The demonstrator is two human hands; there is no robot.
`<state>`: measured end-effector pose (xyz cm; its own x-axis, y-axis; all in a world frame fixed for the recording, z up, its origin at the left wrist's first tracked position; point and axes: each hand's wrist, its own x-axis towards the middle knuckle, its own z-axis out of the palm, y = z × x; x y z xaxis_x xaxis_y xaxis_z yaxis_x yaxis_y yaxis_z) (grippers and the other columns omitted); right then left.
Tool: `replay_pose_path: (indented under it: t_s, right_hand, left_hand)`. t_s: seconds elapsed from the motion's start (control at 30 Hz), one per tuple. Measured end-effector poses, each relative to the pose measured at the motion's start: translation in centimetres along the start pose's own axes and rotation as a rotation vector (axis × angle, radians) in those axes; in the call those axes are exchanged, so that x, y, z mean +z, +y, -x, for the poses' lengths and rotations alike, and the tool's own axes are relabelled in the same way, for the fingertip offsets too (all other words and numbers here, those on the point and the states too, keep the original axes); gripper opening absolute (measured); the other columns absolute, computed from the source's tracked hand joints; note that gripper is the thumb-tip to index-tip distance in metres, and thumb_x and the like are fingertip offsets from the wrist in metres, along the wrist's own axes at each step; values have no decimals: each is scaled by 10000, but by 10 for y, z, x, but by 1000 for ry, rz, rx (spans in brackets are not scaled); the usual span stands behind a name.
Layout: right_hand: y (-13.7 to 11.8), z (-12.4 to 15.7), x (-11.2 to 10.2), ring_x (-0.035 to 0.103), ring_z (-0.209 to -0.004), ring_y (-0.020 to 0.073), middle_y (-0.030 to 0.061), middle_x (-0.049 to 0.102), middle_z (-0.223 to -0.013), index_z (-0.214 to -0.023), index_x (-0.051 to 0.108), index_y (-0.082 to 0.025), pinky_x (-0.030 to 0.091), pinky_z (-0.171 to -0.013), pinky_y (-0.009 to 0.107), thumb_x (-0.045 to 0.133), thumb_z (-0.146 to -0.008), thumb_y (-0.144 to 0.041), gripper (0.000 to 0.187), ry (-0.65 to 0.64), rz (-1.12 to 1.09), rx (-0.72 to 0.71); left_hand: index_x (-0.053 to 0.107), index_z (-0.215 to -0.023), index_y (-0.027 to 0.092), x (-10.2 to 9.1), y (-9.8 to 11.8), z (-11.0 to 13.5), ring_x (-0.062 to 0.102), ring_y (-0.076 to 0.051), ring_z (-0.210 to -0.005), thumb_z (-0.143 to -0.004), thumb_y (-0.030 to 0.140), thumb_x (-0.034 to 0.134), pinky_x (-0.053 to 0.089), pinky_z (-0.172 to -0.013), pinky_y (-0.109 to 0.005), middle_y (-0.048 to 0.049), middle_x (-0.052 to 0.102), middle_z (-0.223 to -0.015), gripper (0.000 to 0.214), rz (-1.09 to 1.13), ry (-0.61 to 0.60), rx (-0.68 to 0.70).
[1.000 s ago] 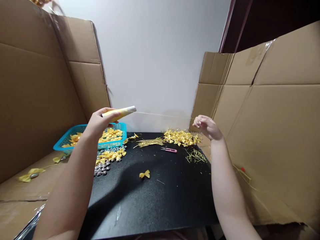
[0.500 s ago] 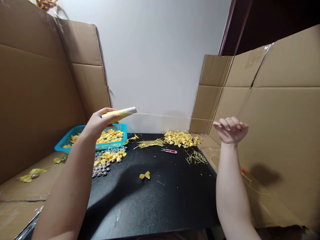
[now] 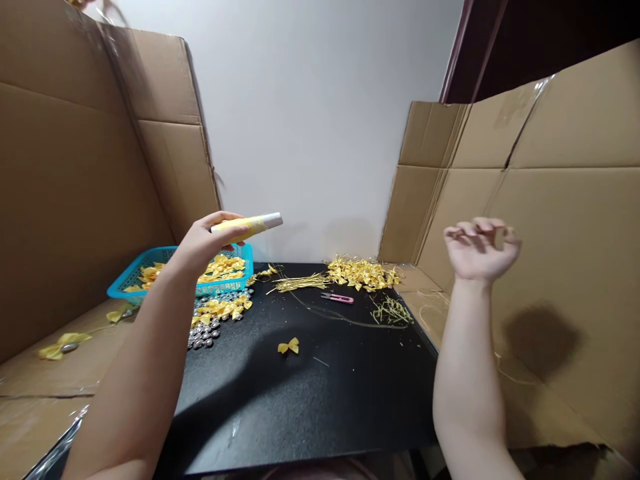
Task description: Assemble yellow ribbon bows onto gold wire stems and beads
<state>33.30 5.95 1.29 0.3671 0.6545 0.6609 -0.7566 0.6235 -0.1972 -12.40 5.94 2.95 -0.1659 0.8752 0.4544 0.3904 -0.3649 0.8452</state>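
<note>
My left hand (image 3: 213,237) is wrapped round a spool of yellow thread (image 3: 254,225) with a white tube end, raised above the back of the table. My right hand (image 3: 480,250) is lifted at the right, its fingers loosely curled and apart, with nothing visible in it. Below and between the hands, a slack strand of thread (image 3: 345,319) curves over the black table. A single yellow bow (image 3: 289,345) lies in the middle, close to a thin needle-like piece (image 3: 321,361).
Pink thread snips (image 3: 337,298) lie near cut gold cords (image 3: 303,283). Behind them is a heap of bows (image 3: 363,273), with green-yellow scraps (image 3: 393,311) to the right. Bows fill a blue basket (image 3: 117,291) beside silvery beads (image 3: 203,337). Cardboard walls (image 3: 550,247) flank the table.
The thread was taut between both hands; my right hand has let it go, opened and moved slightly right. The thread now hangs slack over the table. My left hand still holds the spool.
</note>
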Motion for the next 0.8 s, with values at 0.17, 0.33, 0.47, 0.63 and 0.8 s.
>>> replay_pose_path:
  t_s: [0.17, 0.33, 0.47, 0.63, 0.8]
  right_hand:
    - [78, 30, 52, 592, -786, 138, 16, 651, -944, -883, 623, -237, 493, -717, 312, 630, -736, -300, 161, -261, 604, 396]
    - [163, 93, 85, 587, -905, 169, 58, 624, -1064, -1024, 570, -235, 491, -742, 294, 793, -659, -319, 436, -499, 732, 875]
    - [180, 105, 80, 410, -503, 73, -64, 439, -566, -780, 553, -189, 410, -537, 230, 647, -797, -499, 325, -734, 377, 1209]
    - [161, 76, 67, 125, -395, 52, -100, 151, -436, -521, 177, -199, 156, -393, 193, 547, -856, -359, 525, -266, 293, 882]
    - [133, 46, 58, 47, -391, 49, -114, 82, -401, -522, 112, -197, 111, -369, 192, 564, -725, -194, 496, 19, 355, 526]
  left_hand:
    - [652, -912, 194, 15, 9, 9, 593, -143, -653, -626, 477, 730, 451, -583, -253, -32, 638, -738, 410, 0, -101, 37]
    - [676, -851, 204, 28, 15, 16, 552, -131, -675, -620, 480, 744, 462, -583, -238, -27, 620, -789, 366, 69, -173, 94]
    - [689, -845, 203, 29, 13, 12, 522, -114, -658, -612, 464, 759, 430, -578, -219, -11, 601, -773, 357, 147, -145, 103]
    - [682, -818, 191, 21, 8, 4, 520, -120, -692, -557, 438, 775, 409, -584, -219, -13, 582, -775, 371, 270, -11, 44]
    - [685, -810, 191, 13, 5, 1, 507, -123, -677, -580, 455, 751, 383, -579, -229, -12, 587, -737, 356, 107, 0, 25]
